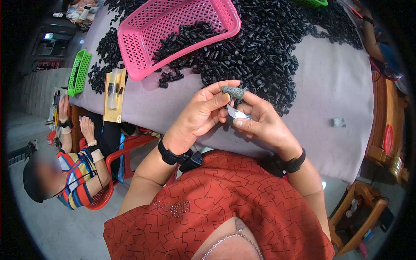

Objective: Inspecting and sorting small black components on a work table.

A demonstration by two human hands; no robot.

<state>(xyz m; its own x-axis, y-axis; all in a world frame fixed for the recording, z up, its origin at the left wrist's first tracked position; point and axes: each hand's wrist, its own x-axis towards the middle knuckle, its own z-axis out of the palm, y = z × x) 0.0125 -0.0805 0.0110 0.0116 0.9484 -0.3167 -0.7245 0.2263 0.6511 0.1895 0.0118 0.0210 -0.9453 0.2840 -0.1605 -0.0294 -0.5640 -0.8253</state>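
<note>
In front of my chest both hands come together over the near side of the table. My left hand (200, 112) pinches a small grey speckled piece (233, 91), rounded and tapering, between thumb and fingers. Close against it, my right hand (268, 123) grips a small flat white piece with a blue mark (236, 112) between thumb and fingers; its exact kind cannot be made out. Fingers of the right hand also reach up beside the grey piece. Just beyond the hands spreads a large heap of small black cylindrical parts (255, 60).
A pink perforated basket (136, 52), partly filled with black parts, tilts over the heap. A green basket (79, 71) and a yellow card with a clear tube (113, 113) lie left, near a seated person (80, 173). A small clear piece (338, 122) rests on the grey cloth (320, 95).
</note>
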